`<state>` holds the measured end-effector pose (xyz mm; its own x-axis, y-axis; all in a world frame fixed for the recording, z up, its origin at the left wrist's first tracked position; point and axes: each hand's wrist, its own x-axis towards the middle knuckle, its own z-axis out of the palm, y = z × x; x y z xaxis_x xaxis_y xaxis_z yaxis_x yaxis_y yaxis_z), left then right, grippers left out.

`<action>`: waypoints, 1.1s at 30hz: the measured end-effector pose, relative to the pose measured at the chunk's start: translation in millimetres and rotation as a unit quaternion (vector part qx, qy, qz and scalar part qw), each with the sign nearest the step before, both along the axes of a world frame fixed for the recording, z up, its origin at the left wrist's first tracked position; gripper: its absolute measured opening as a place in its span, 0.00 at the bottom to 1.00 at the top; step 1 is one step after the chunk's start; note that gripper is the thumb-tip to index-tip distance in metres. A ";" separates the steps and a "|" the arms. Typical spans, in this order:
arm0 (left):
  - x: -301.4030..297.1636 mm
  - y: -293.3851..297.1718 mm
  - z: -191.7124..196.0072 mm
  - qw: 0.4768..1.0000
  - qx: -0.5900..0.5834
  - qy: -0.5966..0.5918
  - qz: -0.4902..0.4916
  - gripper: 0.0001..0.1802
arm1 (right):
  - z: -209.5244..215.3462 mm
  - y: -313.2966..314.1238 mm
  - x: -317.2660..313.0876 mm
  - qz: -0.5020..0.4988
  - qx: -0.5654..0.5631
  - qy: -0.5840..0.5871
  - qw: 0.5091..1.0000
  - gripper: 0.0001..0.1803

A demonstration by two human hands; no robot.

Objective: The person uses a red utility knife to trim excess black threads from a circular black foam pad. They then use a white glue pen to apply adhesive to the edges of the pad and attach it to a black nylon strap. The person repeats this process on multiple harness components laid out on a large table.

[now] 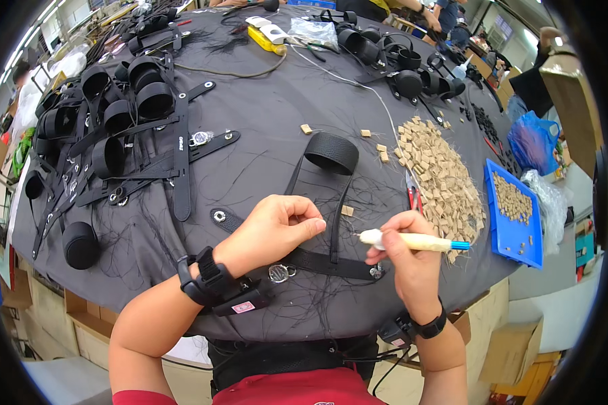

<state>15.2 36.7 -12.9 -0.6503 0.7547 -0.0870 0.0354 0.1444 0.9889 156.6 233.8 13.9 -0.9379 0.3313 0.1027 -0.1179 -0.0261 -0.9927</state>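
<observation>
A black leather strap piece (339, 219) lies in front of me, with a wide round loop (332, 154) at its far end and a band with metal snaps (331, 265) across its near end. Over its left side, my left hand (277, 226) is closed in a pinch, thumb against fingers; what is in the pinch is too small to make out. My right hand (409, 260) grips a cream pen-like tool (419, 241) with a white front and blue end, its thin tip pointing left toward the strap. A small beige tag (346, 210) lies between the hands. A round metal charm (280, 273) sits below my left wrist.
A heap of beige tags (446, 182) covers the table's right side, with red-handled snips (413, 194) beside it. A blue tray (538, 233) holds more tags. Black strap pieces (108, 135) pile up at left. A yellow-and-white power strip (266, 37) and loose black threads lie farther back.
</observation>
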 end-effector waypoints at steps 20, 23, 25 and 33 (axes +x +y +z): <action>16.9 23.9 25.2 0.880 -0.179 0.414 -0.147 0.21 | -14.4 5.7 7.0 0.020 -0.161 -0.074 0.984 0.08; 11.5 29.7 37.0 0.876 -0.271 0.335 -0.217 0.16 | -17.7 6.2 2.8 0.030 -0.133 -0.092 0.986 0.09; 9.5 28.4 35.3 0.880 -0.259 0.323 -0.232 0.13 | -19.2 6.2 0.8 0.041 -0.091 -0.092 0.991 0.09; 20.0 14.4 34.6 0.895 -0.149 0.390 -0.157 0.06 | -28.2 6.1 2.8 0.071 -0.005 -0.047 0.996 0.11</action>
